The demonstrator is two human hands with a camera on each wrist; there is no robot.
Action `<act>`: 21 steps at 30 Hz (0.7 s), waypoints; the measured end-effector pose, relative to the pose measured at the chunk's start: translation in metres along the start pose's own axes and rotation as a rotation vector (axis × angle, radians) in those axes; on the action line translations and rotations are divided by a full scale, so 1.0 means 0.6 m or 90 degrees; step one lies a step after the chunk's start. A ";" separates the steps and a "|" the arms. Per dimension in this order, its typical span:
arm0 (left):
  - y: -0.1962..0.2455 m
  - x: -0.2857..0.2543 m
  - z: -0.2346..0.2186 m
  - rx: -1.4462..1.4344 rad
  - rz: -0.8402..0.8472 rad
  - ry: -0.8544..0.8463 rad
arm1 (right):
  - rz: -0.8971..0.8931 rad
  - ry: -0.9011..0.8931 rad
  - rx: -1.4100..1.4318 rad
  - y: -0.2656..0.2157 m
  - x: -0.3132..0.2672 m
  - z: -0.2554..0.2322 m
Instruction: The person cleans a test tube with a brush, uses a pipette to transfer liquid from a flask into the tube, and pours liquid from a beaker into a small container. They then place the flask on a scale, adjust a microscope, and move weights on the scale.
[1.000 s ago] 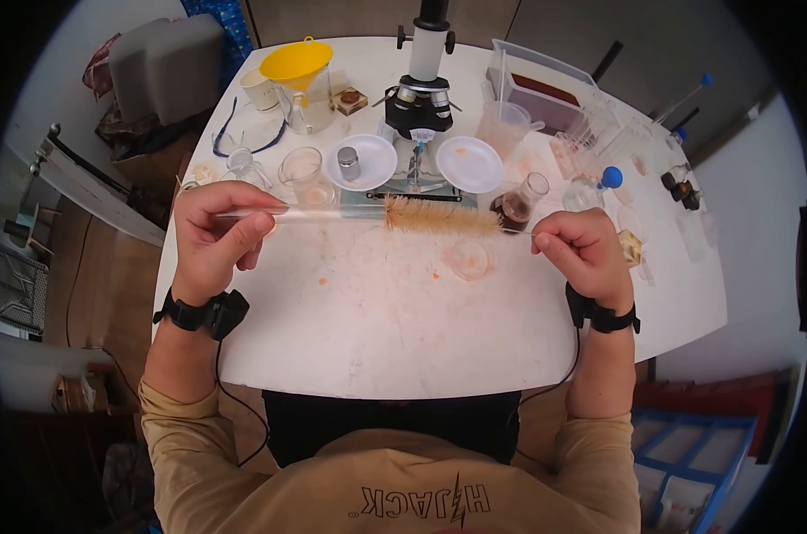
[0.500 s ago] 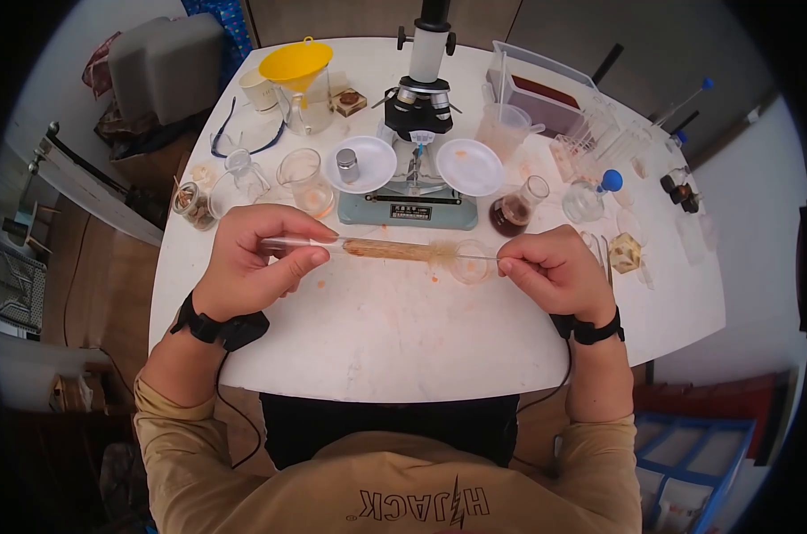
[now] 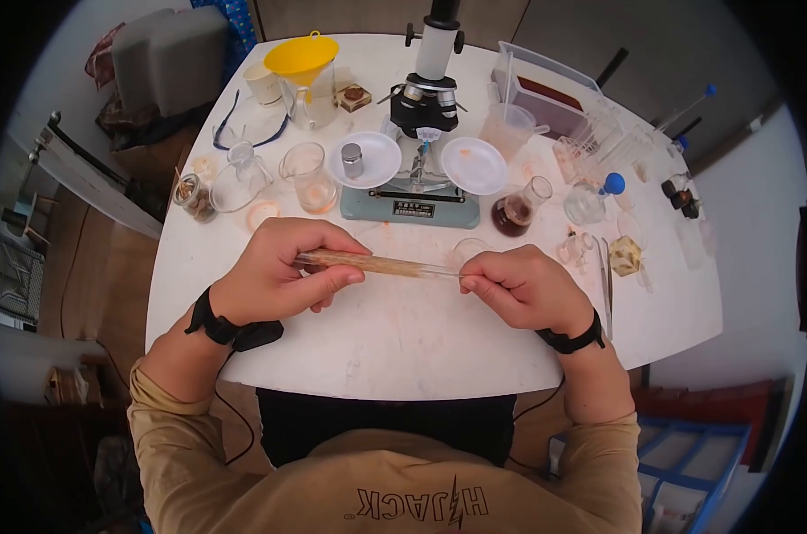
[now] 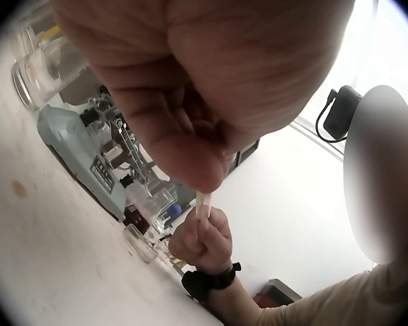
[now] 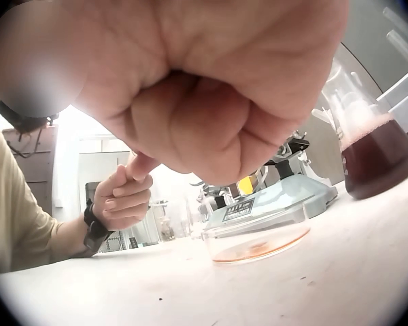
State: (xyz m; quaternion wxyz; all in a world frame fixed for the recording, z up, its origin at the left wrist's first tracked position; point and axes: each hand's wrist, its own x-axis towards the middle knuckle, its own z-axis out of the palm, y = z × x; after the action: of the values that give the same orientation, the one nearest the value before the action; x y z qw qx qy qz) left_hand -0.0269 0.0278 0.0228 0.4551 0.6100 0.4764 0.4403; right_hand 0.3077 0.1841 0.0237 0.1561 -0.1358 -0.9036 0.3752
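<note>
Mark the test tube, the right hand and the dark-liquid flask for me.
test tube (image 3: 394,264): head view, mid-length of glass.
right hand (image 3: 521,289): head view, knuckles.
dark-liquid flask (image 3: 515,216): head view, its lower body.

White rounded worktop (image 3: 403,347) fills centre, stained w/ orange spots. Left of it: wood floor (image 3: 109,267), a grey padded chair (image 3: 167,49) w/ cloth piled beside, a white rail or shelf edge (image 3: 83,178) running diagonally. Behind the worktop a dark panelled wall (image 3: 350,16); far right corner a pale wall (image 3: 759,205). Bottom right: blue storage bins (image 3: 688,454) on floor next to a reddish box (image 3: 733,396). Light even, bright, indoor.
</note>
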 end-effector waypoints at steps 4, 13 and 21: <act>-0.001 0.001 0.005 -0.004 0.002 -0.012 | 0.005 -0.008 -0.001 -0.001 0.001 0.002; 0.002 0.002 0.009 0.017 0.001 -0.029 | 0.013 -0.033 -0.007 -0.009 0.005 0.003; 0.005 -0.001 0.005 0.123 0.111 0.010 | 0.001 -0.032 -0.010 -0.012 0.002 -0.004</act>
State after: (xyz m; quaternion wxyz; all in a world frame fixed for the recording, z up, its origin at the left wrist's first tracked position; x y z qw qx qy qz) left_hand -0.0235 0.0264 0.0248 0.3504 0.6868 0.4651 0.4349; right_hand 0.3063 0.1813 0.0309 0.1322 -0.1281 -0.9100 0.3715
